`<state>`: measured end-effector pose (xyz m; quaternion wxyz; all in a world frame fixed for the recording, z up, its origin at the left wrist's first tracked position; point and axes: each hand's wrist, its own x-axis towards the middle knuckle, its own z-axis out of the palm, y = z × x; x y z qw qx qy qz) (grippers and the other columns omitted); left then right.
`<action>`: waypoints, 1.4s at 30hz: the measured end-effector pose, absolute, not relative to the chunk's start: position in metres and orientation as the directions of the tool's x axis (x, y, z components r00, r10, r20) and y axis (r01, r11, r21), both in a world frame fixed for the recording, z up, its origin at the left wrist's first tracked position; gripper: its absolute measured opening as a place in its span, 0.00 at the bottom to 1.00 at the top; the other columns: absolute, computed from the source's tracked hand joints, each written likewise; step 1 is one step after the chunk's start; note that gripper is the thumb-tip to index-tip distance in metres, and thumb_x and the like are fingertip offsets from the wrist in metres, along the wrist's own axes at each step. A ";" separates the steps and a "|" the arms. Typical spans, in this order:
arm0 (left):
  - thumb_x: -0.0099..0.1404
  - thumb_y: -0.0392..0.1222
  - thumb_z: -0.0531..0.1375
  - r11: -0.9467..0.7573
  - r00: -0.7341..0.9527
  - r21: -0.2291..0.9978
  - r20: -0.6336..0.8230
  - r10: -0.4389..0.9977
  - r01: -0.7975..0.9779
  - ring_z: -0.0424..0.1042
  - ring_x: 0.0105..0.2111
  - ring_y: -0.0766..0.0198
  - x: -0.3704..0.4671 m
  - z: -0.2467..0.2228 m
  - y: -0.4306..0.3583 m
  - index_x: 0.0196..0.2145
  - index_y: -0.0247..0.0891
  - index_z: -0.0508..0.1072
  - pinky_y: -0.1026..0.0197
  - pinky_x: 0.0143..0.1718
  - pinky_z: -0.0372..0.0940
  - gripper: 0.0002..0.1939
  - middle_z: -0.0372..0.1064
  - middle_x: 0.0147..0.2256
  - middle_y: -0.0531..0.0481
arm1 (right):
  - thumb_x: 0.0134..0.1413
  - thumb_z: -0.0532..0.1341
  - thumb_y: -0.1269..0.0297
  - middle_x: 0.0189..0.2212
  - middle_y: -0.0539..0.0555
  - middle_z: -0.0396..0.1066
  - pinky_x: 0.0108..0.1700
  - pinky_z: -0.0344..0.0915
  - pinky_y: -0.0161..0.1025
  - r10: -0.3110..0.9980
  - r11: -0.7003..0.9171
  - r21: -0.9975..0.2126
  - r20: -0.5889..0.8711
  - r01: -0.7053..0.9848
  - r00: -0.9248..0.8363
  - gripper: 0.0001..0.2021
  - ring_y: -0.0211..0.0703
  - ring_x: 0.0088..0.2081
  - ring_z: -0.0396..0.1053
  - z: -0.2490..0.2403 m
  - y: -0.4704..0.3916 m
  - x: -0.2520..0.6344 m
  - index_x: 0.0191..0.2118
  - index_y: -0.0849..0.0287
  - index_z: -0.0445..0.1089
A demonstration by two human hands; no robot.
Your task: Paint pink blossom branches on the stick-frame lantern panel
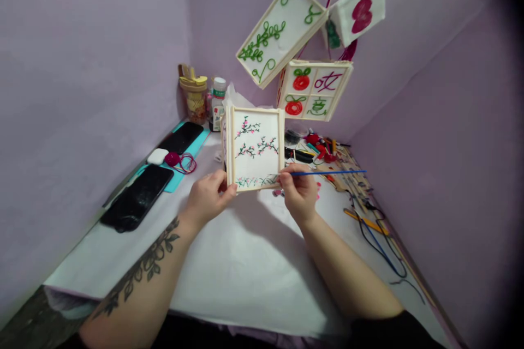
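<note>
Holding the painted box (257, 166) up over the desk's (245, 272) far half, the left hand (208, 196) has its fingers clamped on the lower left corner, probably to steady its front. The right hand (301, 193) pinches a blue paintbrush (331, 173) near its tip, likely for fine control, at the box's lower right edge.

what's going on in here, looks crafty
A person's left hand grips a wood-framed box lantern by its lower left corner. Their right hand holds a thin blue paintbrush, its tip at the panel's lower right; whether it touches is unclear. The panel shows pink-blossomed branches above a row of green strokes. Three decorated lanterns hang higher up.
</note>
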<state>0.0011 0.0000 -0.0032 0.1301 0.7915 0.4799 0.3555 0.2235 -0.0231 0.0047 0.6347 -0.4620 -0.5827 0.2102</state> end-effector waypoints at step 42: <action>0.64 0.51 0.52 -0.512 0.295 0.561 0.435 0.851 0.650 0.67 0.25 0.63 0.001 -0.006 -0.001 0.28 0.39 0.61 0.61 0.26 0.60 0.14 0.67 0.25 0.51 | 0.57 0.58 0.69 0.21 0.47 0.65 0.21 0.59 0.34 0.618 0.683 -0.532 0.786 0.500 -0.008 0.03 0.34 0.19 0.60 -0.002 -0.021 0.219 0.32 0.57 0.68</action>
